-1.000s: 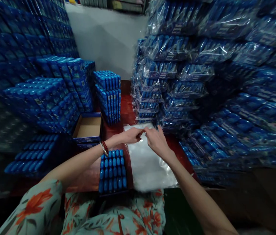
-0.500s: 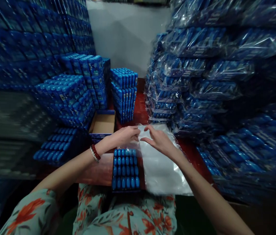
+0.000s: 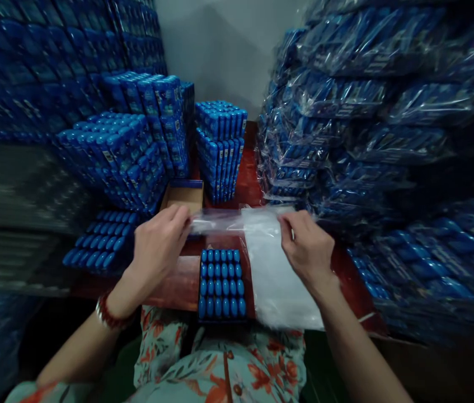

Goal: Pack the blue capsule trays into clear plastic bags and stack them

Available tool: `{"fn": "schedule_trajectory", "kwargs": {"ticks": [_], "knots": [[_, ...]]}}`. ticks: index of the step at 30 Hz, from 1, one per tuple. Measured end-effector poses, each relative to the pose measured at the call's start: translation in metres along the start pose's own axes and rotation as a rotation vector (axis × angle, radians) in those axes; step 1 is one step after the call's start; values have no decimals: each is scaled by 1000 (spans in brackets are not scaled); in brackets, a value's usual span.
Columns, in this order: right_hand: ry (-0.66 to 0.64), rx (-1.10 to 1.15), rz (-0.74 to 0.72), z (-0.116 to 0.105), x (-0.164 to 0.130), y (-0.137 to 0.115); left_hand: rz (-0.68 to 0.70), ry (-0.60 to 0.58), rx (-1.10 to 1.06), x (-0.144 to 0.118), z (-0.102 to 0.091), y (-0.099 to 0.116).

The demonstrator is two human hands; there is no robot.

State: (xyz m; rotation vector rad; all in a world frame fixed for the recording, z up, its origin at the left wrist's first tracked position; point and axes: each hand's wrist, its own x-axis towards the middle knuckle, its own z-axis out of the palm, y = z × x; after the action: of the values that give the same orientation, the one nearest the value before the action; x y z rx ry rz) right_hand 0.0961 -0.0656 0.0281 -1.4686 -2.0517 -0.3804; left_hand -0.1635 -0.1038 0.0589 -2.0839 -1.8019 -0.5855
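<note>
A clear plastic bag [image 3: 222, 221] is stretched sideways between my two hands, above the table. My left hand [image 3: 159, 243] is closed on its left end, in front of the open cardboard box [image 3: 185, 196]. My right hand [image 3: 309, 246] pinches the other end, over a pile of flat plastic bags [image 3: 276, 274]. Just below the stretched plastic, near the table edge, sits a tray of blue rounded packs [image 3: 221, 288] in rows. The fingertips of both hands are partly hidden by the hands themselves.
Blue packs [image 3: 220, 151] stand stacked at the back of the red table [image 3: 247, 190]. More stacks [image 3: 111, 151] rise on the left. Plastic-wrapped bundles [image 3: 341, 106] tower on the right, and further blue packs [image 3: 421, 257] lie low beside my right arm.
My hands were close together over the top of the bag pile. They have moved apart, left hand leftward and right hand rightward, with a clear bag now drawn taut between them.
</note>
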Motion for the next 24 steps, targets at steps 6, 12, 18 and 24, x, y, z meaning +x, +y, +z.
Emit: {"fn": "schedule_trajectory", "kwargs": {"ticks": [6, 12, 18, 24], "knots": [[-177, 489, 401, 100, -63, -19, -584, -21, -521, -83, 93, 12], [-478, 629, 357, 145, -74, -22, -689, -144, -906, -99, 175, 14], [-520, 663, 303, 124, -102, -30, -642, -211, -1022, -122, 169, 14], [-507, 754, 296, 120, -111, -35, -723, -197, -1026, -138, 164, 13]]}}
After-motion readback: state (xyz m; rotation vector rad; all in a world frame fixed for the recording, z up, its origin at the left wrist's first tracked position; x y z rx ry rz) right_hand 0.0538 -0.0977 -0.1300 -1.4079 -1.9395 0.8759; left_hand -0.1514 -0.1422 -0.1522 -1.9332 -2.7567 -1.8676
